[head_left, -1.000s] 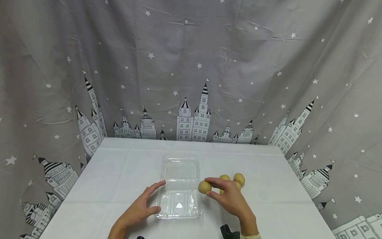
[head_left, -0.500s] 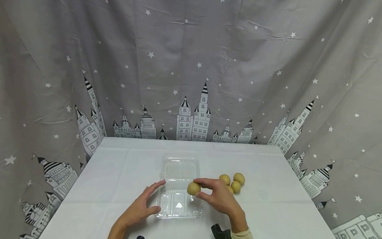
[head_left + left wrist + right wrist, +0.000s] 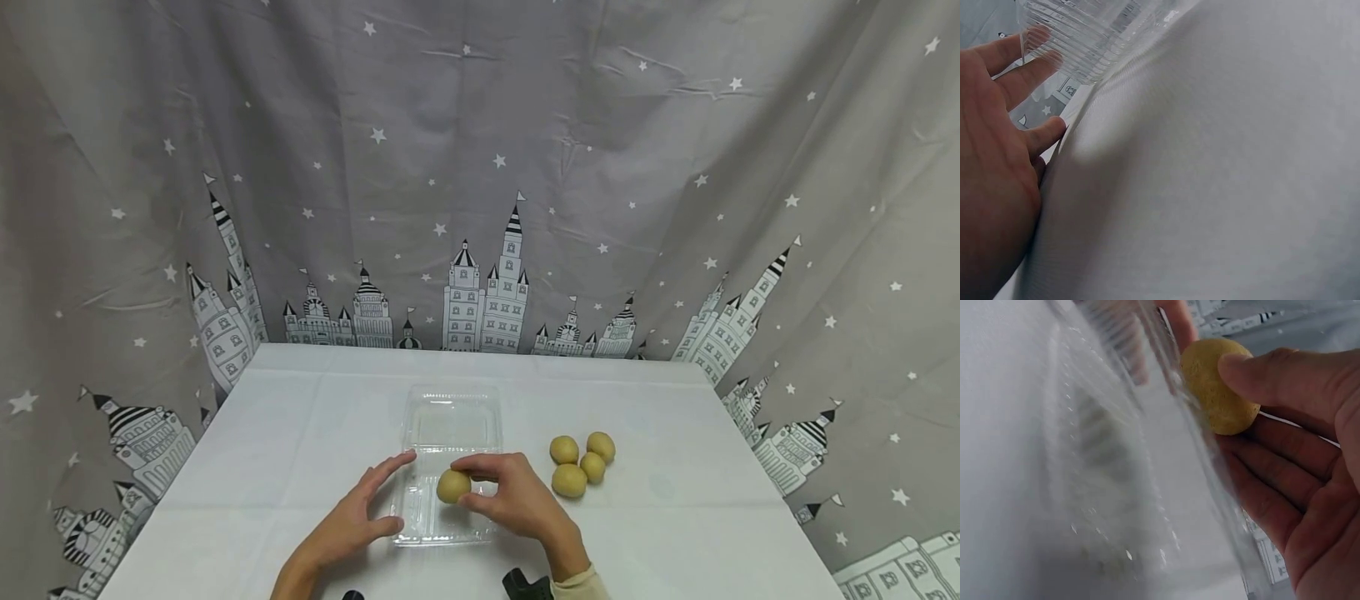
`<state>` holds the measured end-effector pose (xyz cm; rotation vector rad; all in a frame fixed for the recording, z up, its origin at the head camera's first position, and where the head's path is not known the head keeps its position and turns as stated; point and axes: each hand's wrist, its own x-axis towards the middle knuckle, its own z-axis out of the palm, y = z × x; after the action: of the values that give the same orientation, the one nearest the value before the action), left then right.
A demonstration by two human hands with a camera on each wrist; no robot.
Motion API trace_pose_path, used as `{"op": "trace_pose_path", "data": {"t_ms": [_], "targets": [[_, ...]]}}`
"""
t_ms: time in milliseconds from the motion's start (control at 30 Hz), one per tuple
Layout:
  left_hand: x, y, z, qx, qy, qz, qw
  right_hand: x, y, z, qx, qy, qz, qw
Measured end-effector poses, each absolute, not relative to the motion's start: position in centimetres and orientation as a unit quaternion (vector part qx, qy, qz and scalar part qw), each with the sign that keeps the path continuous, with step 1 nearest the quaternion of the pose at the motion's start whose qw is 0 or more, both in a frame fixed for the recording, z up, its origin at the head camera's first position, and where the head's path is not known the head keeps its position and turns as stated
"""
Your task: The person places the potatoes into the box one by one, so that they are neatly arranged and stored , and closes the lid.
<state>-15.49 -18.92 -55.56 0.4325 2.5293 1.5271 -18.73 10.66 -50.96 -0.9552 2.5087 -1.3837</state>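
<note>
My right hand [image 3: 517, 498] pinches a small, round, yellow-brown potato [image 3: 453, 487] between thumb and fingers, over the lower half of a clear plastic clamshell box [image 3: 420, 521]. In the right wrist view the potato [image 3: 1213, 381] shows fine specks on its skin, and the box wall [image 3: 1147, 456] stands close in front. My left hand [image 3: 341, 521] lies at the box's left side, thumb and fingers spread. Its fingertips overlap the ribbed side of the box [image 3: 1082, 44] in the left wrist view. The lid [image 3: 452, 421] lies folded back, away from me.
To the right of the box, several potatoes [image 3: 569, 481] sit in a loose cluster on the white tablecloth [image 3: 675, 517]. A grey curtain [image 3: 480, 167] with castles and stars hangs behind the table's far edge. A black wrist device [image 3: 527, 586] shows by the right forearm.
My right hand has carried the potato leftward from beside the cluster to over the box. The remaining potatoes have come into fuller view. My left hand has stayed at the box's left side.
</note>
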Motion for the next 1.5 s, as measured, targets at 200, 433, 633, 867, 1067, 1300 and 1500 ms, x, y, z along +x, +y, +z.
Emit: {"op": "trace_pose_path", "data": {"t_ms": [200,433,633,867,1067,1300,1500], "targets": [[-15.5,-18.9,-55.4,0.141,0.84,0.517,0.083,-19.1,9.0,-51.7,-0.333,0.833,-0.437,0.062],[-15.5,-18.9,-55.5,0.151,0.83,0.53,0.082,-19.4,7.1,-52.4,-0.339,0.833,-0.429,0.09],[-15.3,-18.8,-55.7,0.165,0.825,0.537,0.07,-19.2,6.2,-53.2,-0.37,0.84,-0.387,0.085],[-15.2,-19.0,-55.7,0.173,0.823,0.537,0.062,-18.9,5.6,-53.2,-0.393,0.841,-0.364,0.081],[-15.3,-19.0,-55.6,0.179,0.824,0.534,0.055,-18.9,5.5,-52.9,-0.392,0.839,-0.365,0.094],[-15.3,-18.9,-55.6,0.162,0.83,0.53,0.065,-18.9,5.8,-53.0,-0.383,0.833,-0.383,0.114],[-15.4,-18.8,-55.5,0.152,0.834,0.526,0.073,-18.9,6.0,-52.6,-0.362,0.841,-0.387,0.111]]}}
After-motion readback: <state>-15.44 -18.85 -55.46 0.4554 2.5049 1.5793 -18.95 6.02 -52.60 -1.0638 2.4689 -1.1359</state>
